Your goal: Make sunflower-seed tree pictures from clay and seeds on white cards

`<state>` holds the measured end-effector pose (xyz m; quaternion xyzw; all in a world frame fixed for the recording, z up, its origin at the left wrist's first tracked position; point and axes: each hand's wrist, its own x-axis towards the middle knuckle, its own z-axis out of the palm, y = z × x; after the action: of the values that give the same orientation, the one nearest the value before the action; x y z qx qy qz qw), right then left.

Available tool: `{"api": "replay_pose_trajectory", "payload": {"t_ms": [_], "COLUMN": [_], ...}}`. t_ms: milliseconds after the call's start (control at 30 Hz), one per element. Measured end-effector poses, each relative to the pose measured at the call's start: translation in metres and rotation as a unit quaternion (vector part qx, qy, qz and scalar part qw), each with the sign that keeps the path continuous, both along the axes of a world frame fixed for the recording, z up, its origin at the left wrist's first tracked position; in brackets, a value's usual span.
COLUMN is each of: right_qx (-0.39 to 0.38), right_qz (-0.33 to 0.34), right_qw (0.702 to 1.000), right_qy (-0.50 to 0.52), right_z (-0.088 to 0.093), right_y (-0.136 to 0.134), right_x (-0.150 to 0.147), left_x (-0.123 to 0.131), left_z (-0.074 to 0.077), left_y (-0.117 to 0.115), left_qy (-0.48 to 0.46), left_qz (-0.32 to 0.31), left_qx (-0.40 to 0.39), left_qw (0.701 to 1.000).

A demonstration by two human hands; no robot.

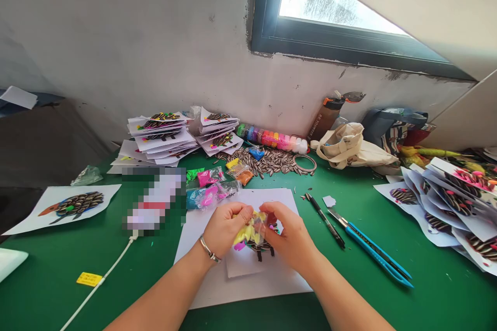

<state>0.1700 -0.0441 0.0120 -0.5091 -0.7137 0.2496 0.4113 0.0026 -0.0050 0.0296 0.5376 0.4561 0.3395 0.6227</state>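
Now, yellow packet: a crinkled clear plastic packet with soft-looking yellow material (248,231), up between both hands, above the paper.
Left grip: the left hand (224,223), wearing a silver bracelet, has its thumb and fingers clamped on the packet's near-left side.
Right grip: the right hand (290,226) pinches the packet's opposite side; its exact fingertip contact is partly hidden.
Plastic film: probably very light, limp and slippery, so a pinch on gathered film should hold better than a flat press.
Yellow filling: likely soft and easily dented; best held by the film edges, squeezing lightly.
Below the grip: a small white paper card (244,268) bearing a dark seed picture with black legs (260,255), probably easy to smudge or knock loose.
Right of the grip: a black pen (325,220), then a blue-handled metal-tipped tool (376,253).
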Motion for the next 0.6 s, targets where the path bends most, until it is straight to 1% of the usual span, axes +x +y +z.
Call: {"api": "replay_pose_trajectory", "payload": {"t_ms": [200,400,600], "right_qx": [0.049,0.053,0.047], "right_qz": [-0.016,-0.022,-0.029], "right_qw": [0.998,0.998,0.998], "right_qy": [-0.032,-0.035,-0.025], "right_z": [-0.0018,-0.001,-0.0075], "right_y": [-0.0009,-0.0015,0.0], "right_x": [0.0007,-0.0004,0.0019], "left_x": [0.001,0.0014,0.0014], "left_z": [-0.001,-0.0022,-0.001], "left_y": [-0.0019,-0.0016,-0.0012], "left_qy": [-0.009,-0.004,-0.01], "left_qz": [-0.02,-0.007,0.005], "left_qx": [0.006,0.004,0.005], "left_qw": [1.0,1.0,1.0]}}
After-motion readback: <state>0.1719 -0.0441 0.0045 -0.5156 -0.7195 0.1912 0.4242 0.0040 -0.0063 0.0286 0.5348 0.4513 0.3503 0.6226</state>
